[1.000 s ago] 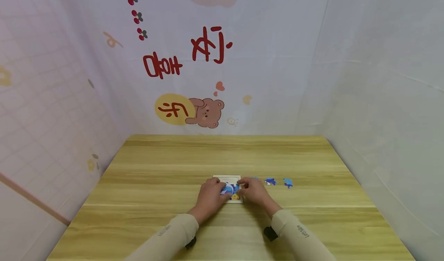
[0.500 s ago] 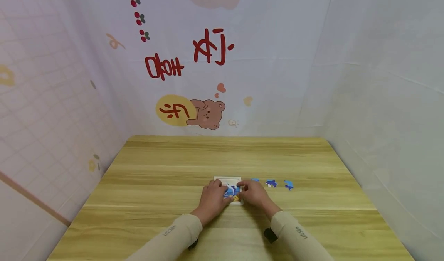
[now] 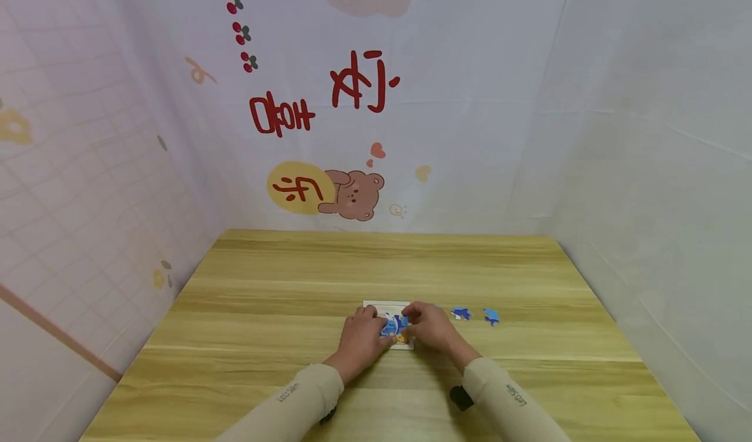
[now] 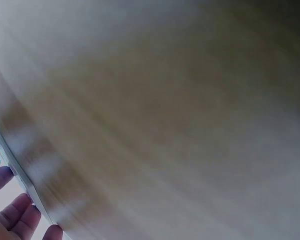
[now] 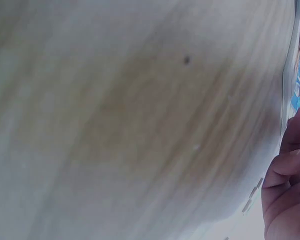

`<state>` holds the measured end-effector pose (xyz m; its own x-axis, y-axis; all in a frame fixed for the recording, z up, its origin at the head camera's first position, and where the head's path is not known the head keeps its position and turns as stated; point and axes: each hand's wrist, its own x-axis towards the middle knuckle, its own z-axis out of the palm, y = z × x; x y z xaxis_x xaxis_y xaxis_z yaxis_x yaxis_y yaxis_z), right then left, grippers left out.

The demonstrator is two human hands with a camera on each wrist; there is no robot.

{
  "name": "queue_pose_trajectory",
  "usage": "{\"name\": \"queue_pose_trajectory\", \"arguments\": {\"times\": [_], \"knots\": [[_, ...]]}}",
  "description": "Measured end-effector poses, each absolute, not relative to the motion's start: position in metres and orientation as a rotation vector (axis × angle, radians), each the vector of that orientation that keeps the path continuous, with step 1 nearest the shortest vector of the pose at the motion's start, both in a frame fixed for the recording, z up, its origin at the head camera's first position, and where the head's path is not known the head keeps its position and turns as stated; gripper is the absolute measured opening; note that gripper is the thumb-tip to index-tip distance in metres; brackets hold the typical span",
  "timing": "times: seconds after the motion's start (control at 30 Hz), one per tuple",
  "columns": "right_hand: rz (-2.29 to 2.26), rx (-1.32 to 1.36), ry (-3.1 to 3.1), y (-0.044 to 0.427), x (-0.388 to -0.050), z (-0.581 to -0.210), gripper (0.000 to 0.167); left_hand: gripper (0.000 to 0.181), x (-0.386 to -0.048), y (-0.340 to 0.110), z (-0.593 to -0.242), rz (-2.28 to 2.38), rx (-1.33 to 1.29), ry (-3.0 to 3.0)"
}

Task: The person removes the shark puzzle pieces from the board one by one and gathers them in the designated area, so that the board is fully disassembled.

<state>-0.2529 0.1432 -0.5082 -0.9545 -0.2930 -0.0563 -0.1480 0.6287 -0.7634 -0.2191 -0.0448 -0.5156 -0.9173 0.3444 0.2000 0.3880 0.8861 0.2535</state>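
Observation:
A small white puzzle tray [image 3: 388,305] lies mid-table, its near part filled with joined jigsaw pieces [image 3: 395,326] in blue, white and yellow. From the left, my left hand [image 3: 361,337] rests over the tray's side, fingers fairly straight, thumb and index finger touching the picture. In the left wrist view its fingertips [image 4: 25,225] lie along the tray edge. At the tray's right side, my right hand [image 3: 431,326] pinches a blue puzzle piece [image 3: 405,320] between thumb and index finger. The right wrist view shows its other fingers [image 5: 290,165] curled; the piece is mostly hidden.
To the right of the tray lie a blue-and-white loose piece [image 3: 461,313] and a light-blue one [image 3: 491,316]. Another loose piece [image 3: 437,309] shows partly behind my right hand. The wooden table [image 3: 294,272] meets fabric walls at the back and sides.
The left thumb and index finger have shifted slightly right over the picture. The right hand stays at the tray's right edge. The whole head view has drifted a little.

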Motion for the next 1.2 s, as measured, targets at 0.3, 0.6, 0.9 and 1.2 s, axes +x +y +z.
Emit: {"name": "queue_pose_trajectory", "arguments": {"times": [0.3,0.6,0.9,1.2], "knots": [[-1.197,-0.419,2.706,0.147,-0.252,-0.515,0.028,0.037,-0.218,-0.041,-0.519,-0.426,-0.584,-2.897],[-1.282,-0.397,2.698,0.157,-0.247,-0.509,0.032,0.039,-0.218,-0.042,-0.517,-0.4,-0.581,-2.903],[-1.355,-0.425,2.629,0.185,-0.239,-0.512,0.031,0.04,-0.217,-0.043,-0.518,-0.437,-0.571,-2.909],[-1.312,-0.416,2.64,0.233,-0.232,-0.512,0.031,0.039,-0.217,-0.044,-0.516,-0.442,-0.571,-2.914]]}}
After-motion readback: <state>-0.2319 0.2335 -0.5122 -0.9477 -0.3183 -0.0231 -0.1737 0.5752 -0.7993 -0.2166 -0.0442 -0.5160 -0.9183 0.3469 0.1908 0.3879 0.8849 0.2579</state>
